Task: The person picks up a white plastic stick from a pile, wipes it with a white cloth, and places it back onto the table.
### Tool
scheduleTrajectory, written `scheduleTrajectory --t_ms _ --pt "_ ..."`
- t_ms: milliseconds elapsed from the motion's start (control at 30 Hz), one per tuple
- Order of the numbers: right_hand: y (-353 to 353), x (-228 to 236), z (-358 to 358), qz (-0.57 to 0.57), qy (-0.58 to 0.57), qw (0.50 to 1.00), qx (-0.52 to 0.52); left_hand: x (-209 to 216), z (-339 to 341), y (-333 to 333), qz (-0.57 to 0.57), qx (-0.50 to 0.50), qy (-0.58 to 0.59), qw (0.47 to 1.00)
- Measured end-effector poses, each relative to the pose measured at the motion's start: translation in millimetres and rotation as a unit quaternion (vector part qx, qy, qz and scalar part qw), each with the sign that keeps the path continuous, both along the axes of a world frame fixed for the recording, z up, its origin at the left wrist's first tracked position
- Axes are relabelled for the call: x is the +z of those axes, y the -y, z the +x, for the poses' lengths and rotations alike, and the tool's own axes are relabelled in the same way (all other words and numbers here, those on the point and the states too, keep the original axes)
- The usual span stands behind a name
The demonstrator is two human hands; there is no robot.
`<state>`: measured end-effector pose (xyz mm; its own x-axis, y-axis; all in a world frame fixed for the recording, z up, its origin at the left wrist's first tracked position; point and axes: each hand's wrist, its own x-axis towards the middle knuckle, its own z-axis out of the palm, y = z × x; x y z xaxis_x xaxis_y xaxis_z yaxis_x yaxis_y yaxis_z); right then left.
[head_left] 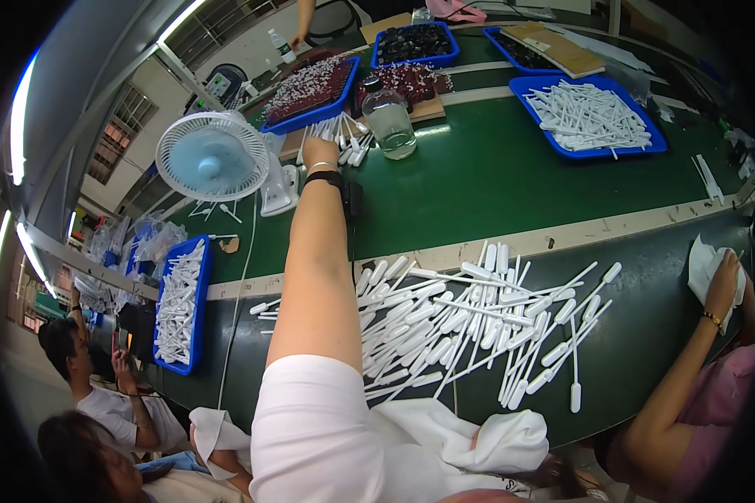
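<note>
My left hand (320,154) reaches far across the table, its forearm stretched over the near edge of the green mat. Its fingers look closed at a small bunch of white plastic pipettes (357,149); the fingertips are partly hidden. Low in the view, a white cloth (512,439) covers most of my right hand (476,438). Only a bit of skin shows, so its fingers are hidden. Between my arms and the mat lies a large loose heap of white bulbed pipettes (478,314), their stems pointing many ways.
A clear bottle (389,121) stands right of my left hand, a white fan (212,158) left of it. Blue trays of pipettes sit at left (195,335) and far right (562,153). At right, a co-worker's hand (723,283) holds a white cloth. Other people sit at left.
</note>
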<state>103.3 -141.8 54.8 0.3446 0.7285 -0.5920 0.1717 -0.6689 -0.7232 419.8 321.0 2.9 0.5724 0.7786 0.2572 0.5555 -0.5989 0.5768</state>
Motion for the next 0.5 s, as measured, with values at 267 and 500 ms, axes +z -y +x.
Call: scheduleTrajectory --t_ms 267,500 --pt "2.1 -35.2 -16.5 0.276 0.415 0.867 -0.028 67.8 -79.3 -11.2 -0.035 -0.311 -0.051 0.948" --pt "7.9 -70.0 -23.3 0.398 0.254 0.875 -0.102 142.5 -190.0 165.1 -0.253 -0.375 -0.109 0.885"
